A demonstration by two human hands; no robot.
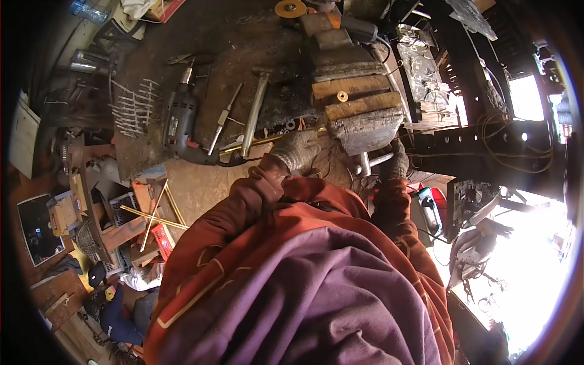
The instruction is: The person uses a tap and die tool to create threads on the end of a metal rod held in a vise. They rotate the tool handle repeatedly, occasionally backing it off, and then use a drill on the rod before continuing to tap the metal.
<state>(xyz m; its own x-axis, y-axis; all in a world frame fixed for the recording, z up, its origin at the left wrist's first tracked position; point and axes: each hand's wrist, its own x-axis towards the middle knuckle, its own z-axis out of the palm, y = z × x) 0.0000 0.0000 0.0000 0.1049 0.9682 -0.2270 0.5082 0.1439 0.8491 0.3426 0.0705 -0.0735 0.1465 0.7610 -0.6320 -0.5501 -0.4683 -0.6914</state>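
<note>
A bench vise [368, 131] stands at the bench's front edge, right of centre. Two wooden pieces [364, 107] sit in its jaws, with a small round brass-coloured part [342, 96] between them. My left hand [296, 150], in a grey knit glove, hovers left of the vise. Its fingers look loosely extended to the right, with nothing visible in them. Close against the vise's right side is my gloved right hand [398, 161], near the end of the metal vise handle [381, 159]. The vise hides part of its fingers, so I cannot tell whether it grips the handle.
On the dark bench [243, 48] lie a power drill [184, 118], a slim metal tool [225, 118], a hammer [255, 112] and a row of metal rods [135, 108]. An angle grinder [353, 25] lies behind the vise. Cluttered shelves [97, 201] stand left; a steel beam [474, 145] extends right.
</note>
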